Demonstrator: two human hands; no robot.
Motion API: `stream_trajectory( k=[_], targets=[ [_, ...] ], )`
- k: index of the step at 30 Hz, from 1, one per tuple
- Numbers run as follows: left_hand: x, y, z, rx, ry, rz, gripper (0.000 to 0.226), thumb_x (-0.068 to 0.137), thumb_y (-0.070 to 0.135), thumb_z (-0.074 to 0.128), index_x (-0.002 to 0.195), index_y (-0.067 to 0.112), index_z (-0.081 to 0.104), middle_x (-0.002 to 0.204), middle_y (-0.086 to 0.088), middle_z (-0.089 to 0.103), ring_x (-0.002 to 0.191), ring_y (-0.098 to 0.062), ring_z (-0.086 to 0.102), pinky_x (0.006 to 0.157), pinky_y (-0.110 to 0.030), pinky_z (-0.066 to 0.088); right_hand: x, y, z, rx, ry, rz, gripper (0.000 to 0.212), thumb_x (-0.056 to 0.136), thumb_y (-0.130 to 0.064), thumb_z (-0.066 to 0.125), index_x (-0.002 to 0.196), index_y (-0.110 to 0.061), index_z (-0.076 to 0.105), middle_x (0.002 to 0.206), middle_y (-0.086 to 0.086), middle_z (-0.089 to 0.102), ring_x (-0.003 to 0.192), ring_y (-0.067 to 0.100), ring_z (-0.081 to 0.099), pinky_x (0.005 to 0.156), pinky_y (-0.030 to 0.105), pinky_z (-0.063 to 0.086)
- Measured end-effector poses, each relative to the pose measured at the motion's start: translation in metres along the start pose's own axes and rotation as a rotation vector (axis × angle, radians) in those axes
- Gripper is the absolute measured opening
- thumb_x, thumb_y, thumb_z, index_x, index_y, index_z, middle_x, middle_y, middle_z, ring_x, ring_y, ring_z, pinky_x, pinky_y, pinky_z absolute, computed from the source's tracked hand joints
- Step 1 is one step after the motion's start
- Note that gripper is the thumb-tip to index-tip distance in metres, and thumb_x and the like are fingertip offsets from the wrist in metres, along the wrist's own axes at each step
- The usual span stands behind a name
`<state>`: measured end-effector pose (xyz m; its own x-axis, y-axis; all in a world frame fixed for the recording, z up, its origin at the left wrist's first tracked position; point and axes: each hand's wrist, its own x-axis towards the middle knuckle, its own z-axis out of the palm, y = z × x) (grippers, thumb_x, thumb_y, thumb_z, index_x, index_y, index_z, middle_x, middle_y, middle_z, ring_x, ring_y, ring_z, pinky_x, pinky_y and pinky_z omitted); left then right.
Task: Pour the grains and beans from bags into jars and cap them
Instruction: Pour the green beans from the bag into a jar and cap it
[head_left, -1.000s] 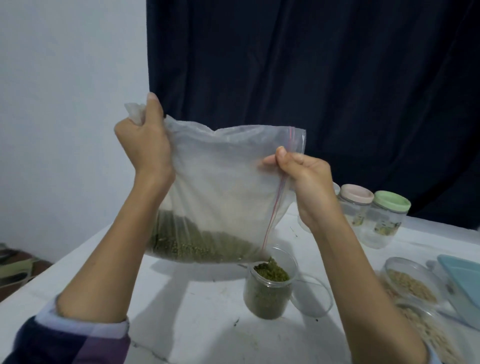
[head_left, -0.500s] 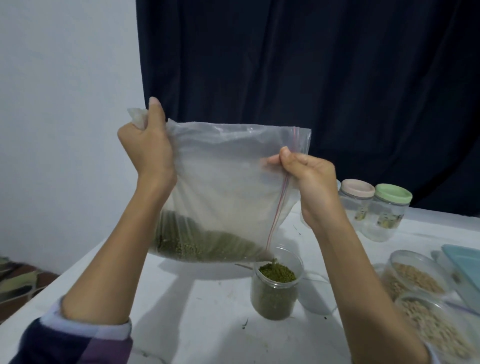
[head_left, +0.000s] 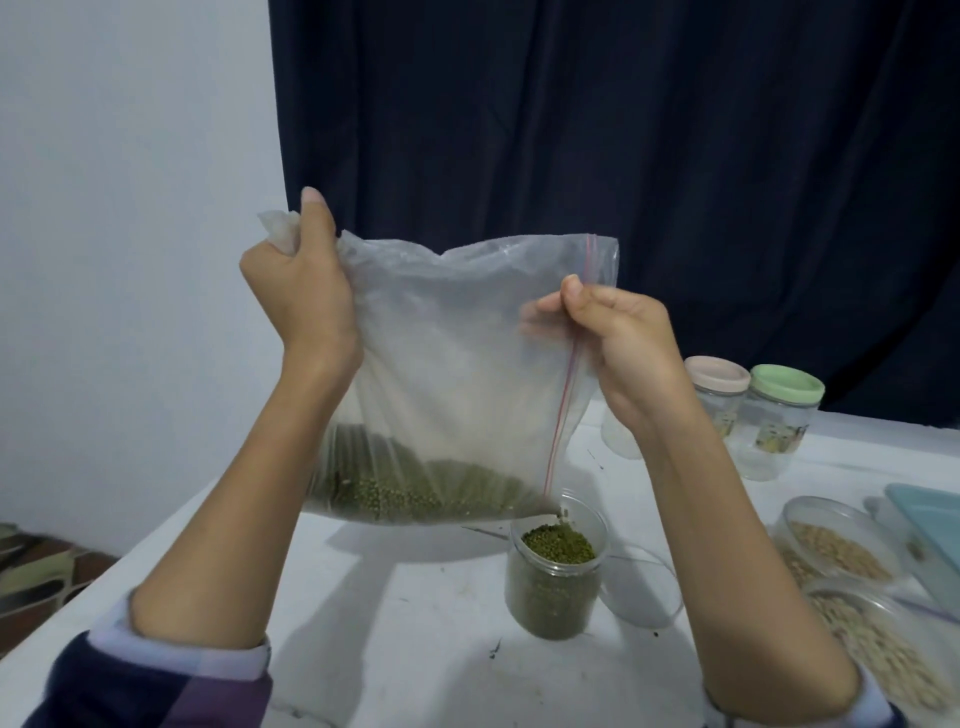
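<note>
Two sleeved forearms rose from the near edge of the white counter (head_left: 395, 644). Just beyond, the open jar (head_left: 557, 577) stood upright, green beans (head_left: 558, 540) heaped to its rim; a clear lid (head_left: 641, 592) lay touching its right side. The bag (head_left: 457, 374) hung above, its low corner at the jar mouth, probably to funnel a thin stream. Left hand (head_left: 301, 296), grip closed around the bunched upper corner, held that end high so beans slid right. Right hand (head_left: 618, 343) pinched the bag by the red zip line, likely narrowing the opening. Two grain jars (head_left: 841, 551) sat at right. Farthest, capped jars (head_left: 779, 421) stood before the dark curtain (head_left: 623, 130).
</note>
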<state>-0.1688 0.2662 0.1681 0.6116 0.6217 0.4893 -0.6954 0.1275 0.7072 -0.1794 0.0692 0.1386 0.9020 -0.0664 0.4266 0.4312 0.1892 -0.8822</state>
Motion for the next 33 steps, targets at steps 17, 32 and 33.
stream_trajectory(
  k=[17,32,33],
  targets=[
    [-0.006,0.006,0.004,0.0,0.005,0.019,0.055,0.094,0.017,0.054,0.052,0.023,0.018,0.041,0.017,0.02,0.043,-0.004,0.02,0.046,-0.021,0.022,-0.004,0.003,-0.007,-0.054,-0.042,0.022,0.023,0.093,-0.015,0.057,0.083,0.001,0.07,0.083,0.011,0.075,0.079,0.02,0.072,0.086,0.027,0.055],
    [-0.007,0.013,0.001,0.003,-0.001,0.055,0.056,0.094,0.018,0.054,0.051,0.023,0.019,0.041,0.018,0.02,0.042,-0.003,0.02,0.045,-0.02,0.022,-0.002,0.006,-0.002,-0.022,0.029,0.001,0.024,0.094,-0.014,0.057,0.079,-0.003,0.071,0.078,0.005,0.075,0.078,0.014,0.071,0.076,0.02,0.053],
    [-0.007,0.013,0.0,0.003,0.0,0.06,0.057,0.094,0.018,0.054,0.05,0.023,0.019,0.04,0.018,0.021,0.042,-0.003,0.02,0.045,-0.02,0.022,-0.002,0.005,-0.001,-0.028,0.013,0.004,0.024,0.094,-0.014,0.056,0.079,-0.002,0.07,0.078,0.004,0.075,0.077,0.013,0.07,0.075,0.019,0.052]
  ],
)
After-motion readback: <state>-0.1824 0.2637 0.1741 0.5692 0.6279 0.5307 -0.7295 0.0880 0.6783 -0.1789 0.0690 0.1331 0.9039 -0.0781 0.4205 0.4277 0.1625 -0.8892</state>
